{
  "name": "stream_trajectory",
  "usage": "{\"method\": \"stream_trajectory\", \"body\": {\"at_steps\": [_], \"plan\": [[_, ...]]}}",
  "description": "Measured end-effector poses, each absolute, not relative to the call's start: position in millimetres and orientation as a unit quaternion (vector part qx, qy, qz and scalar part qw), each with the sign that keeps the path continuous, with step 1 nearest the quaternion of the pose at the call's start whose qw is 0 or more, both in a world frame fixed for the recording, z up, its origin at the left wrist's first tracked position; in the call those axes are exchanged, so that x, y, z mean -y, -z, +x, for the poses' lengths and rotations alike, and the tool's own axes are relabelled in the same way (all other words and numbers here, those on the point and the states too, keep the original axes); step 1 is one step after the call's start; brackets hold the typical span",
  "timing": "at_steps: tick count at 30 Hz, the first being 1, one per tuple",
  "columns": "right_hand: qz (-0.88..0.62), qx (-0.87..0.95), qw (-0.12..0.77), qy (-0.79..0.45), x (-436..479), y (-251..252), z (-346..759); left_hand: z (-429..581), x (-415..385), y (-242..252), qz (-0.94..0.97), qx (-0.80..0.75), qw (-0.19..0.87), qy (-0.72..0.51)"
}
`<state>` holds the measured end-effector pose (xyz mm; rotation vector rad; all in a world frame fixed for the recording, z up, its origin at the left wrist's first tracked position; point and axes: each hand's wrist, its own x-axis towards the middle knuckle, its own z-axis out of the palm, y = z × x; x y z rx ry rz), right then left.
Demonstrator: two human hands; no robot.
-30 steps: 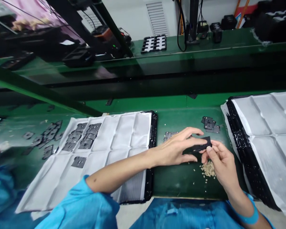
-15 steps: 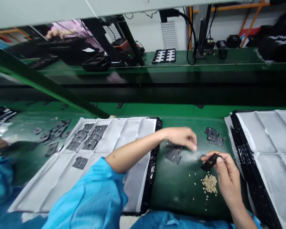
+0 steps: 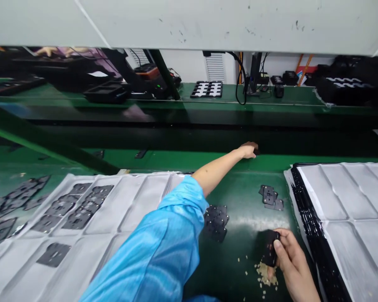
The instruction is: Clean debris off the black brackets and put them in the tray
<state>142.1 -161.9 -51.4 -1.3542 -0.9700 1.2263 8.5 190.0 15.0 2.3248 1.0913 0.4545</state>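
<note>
Plate (image 3: 269, 247), flat and black, is held by its right edge in the right hand (image 3: 291, 262), thumb on one face and fingers closed behind; it stands tilted above a pile of small beige chips (image 3: 263, 275) on the near part of the green workbench (image 3: 239, 230). Left hand (image 3: 248, 149) is stretched to the far side, at the edge of the dark channel (image 3: 195, 140), fingers partly curled. A dark piece (image 3: 256, 151) shows at its fingertips; whether it is gripped or merely touched cannot be told.

Between the two trays lie a cluster of black plates (image 3: 216, 222), just beside the left sleeve (image 3: 164, 235), and a smaller stack of plates (image 3: 269, 195) farther right. White-lined tray (image 3: 130, 193) on the left carries several plates in its compartments. Stacked trays (image 3: 359, 188), also white-lined, stand on the right. Loose plates (image 3: 19, 195) lie at far left.
</note>
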Motion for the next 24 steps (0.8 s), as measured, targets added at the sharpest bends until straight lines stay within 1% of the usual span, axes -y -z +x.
{"method": "stream_trajectory", "body": {"at_steps": [3,6,9,11,13,15,17,18,20,22,24], "plan": [[-0.555,0.380,0.501,-0.545,160.3,45.1,142.4,17.2,-167.6,1.8,0.880,-0.397,0.236,-0.108],[-0.552,0.362,0.494,-0.566,159.5,40.5,139.7,24.3,-126.9,14.4,0.906,-0.353,0.223,-0.071],[-0.563,0.364,0.514,-0.535,160.0,32.0,138.4,19.9,-91.4,13.2,0.925,-0.300,0.232,-0.035],[-0.581,0.384,0.519,-0.495,160.6,24.4,140.8,8.0,-74.3,3.4,0.926,-0.283,0.245,-0.046],[-0.600,0.423,0.503,-0.456,160.9,16.9,145.3,-8.6,-57.9,-11.7,0.909,-0.279,0.294,-0.101],[-0.606,0.470,0.479,-0.428,160.2,10.6,149.7,-25.8,-37.2,-28.3,0.864,-0.263,0.407,-0.140],[-0.598,0.510,0.461,-0.412,158.7,5.8,151.7,-40.1,-11.1,-41.8,0.804,-0.235,0.537,-0.099],[-0.592,0.525,0.458,-0.406,157.9,3.8,151.4,-45.6,2.9,-46.2,0.780,-0.231,0.578,-0.070],[-0.585,0.536,0.467,-0.391,157.0,0.3,148.8,-53.6,29.4,-50.1,0.749,-0.255,0.610,-0.041],[-0.584,0.524,0.491,-0.379,157.9,-2.5,144.6,-58.6,50.7,-49.1,0.733,-0.295,0.609,-0.066],[-0.581,0.505,0.502,-0.394,160.9,-4.9,140.3,-61.9,65.8,-46.7,0.719,-0.315,0.608,-0.114]]}}
